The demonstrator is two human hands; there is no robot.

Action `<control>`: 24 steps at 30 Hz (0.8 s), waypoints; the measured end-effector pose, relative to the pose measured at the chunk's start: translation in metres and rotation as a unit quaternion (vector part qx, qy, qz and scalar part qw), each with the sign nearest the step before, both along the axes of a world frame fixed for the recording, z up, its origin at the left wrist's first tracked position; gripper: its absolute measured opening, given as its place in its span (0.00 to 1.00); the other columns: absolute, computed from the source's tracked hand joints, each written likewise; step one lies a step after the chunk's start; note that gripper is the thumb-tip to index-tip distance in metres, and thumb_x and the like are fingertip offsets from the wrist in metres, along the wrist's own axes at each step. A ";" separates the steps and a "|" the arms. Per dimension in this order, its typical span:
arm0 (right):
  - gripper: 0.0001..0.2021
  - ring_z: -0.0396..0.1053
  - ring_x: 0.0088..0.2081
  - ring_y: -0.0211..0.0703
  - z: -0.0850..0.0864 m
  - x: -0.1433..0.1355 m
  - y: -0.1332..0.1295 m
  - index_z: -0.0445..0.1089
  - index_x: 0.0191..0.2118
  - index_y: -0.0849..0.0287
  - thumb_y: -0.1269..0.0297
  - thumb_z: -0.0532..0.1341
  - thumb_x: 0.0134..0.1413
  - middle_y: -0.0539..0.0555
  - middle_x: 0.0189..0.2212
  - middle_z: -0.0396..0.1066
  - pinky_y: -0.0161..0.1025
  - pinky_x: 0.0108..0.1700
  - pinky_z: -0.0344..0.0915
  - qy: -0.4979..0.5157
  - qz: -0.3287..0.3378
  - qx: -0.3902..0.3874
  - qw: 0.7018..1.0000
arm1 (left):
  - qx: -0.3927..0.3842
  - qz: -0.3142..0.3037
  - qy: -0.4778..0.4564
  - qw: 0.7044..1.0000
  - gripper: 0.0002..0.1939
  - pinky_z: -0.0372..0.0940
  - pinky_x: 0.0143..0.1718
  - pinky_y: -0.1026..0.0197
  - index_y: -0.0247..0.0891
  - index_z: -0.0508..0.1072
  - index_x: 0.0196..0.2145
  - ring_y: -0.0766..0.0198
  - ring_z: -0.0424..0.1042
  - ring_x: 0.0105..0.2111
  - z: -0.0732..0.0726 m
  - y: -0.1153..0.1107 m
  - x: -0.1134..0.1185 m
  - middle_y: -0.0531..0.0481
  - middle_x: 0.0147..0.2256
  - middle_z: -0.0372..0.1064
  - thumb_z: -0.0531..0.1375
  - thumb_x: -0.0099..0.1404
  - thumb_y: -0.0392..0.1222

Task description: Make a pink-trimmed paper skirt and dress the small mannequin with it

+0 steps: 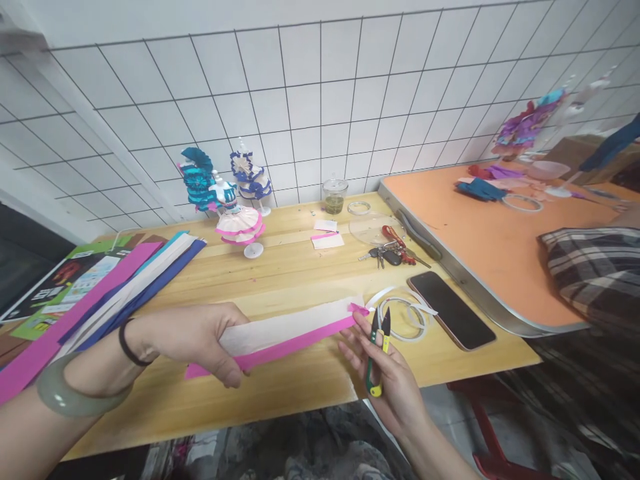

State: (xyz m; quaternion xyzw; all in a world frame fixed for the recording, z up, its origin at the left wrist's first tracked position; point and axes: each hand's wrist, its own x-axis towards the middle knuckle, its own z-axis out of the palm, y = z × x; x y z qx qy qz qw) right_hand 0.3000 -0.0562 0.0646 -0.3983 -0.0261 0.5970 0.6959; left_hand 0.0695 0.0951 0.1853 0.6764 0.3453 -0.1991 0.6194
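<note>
My left hand (pixel 200 337) is closed on one end of a white crepe paper strip (pixel 295 327) with a bright pink edge, thumb on top. The strip stretches across to my right hand (pixel 387 373), whose fingertips touch its far end by a small crumpled pink piece (pixel 357 309). Green and yellow thread snips (pixel 376 373) lie in my right hand, blades pointing up and apart. Just beyond them on the wooden table (pixel 280 280) is a roll of narrow white tape (pixel 400 319). A black phone (pixel 453 310) lies to the right.
Long pink, white and blue paper strips (pixel 120 287) lie at left. Paper-dressed doll figures (pixel 240 217) stand at the back. Keys (pixel 387 253), a lidded glass jar (pixel 335 195) and paper scraps (pixel 327 240) are farther back. At right, a person's plaid sleeve (pixel 590 260) rests by an orange board (pixel 480 253).
</note>
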 end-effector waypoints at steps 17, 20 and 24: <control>0.20 0.70 0.45 0.46 -0.005 0.000 -0.006 0.76 0.44 0.53 0.63 0.71 0.40 0.54 0.44 0.74 0.49 0.53 0.66 -0.001 -0.005 0.000 1.000 | 0.017 -0.005 0.027 0.999 0.09 0.58 0.24 0.71 0.35 0.75 0.26 0.72 0.62 0.23 0.004 -0.008 -0.002 0.56 0.23 0.68 0.68 0.44 0.36; 0.20 0.71 0.44 0.45 -0.002 0.002 -0.007 0.76 0.44 0.52 0.63 0.71 0.39 0.53 0.42 0.74 0.47 0.52 0.67 -0.004 -0.014 -0.005 1.000 | 0.014 -0.019 0.024 0.999 0.08 0.57 0.24 0.71 0.35 0.75 0.26 0.72 0.63 0.23 0.008 -0.008 0.004 0.56 0.23 0.68 0.67 0.45 0.36; 0.19 0.71 0.43 0.45 -0.001 0.003 -0.008 0.76 0.43 0.52 0.62 0.71 0.39 0.53 0.40 0.75 0.46 0.51 0.67 -0.002 -0.013 -0.008 1.000 | 0.006 -0.019 0.026 0.999 0.08 0.57 0.25 0.72 0.35 0.75 0.26 0.73 0.62 0.23 0.013 -0.006 0.008 0.57 0.23 0.67 0.67 0.44 0.34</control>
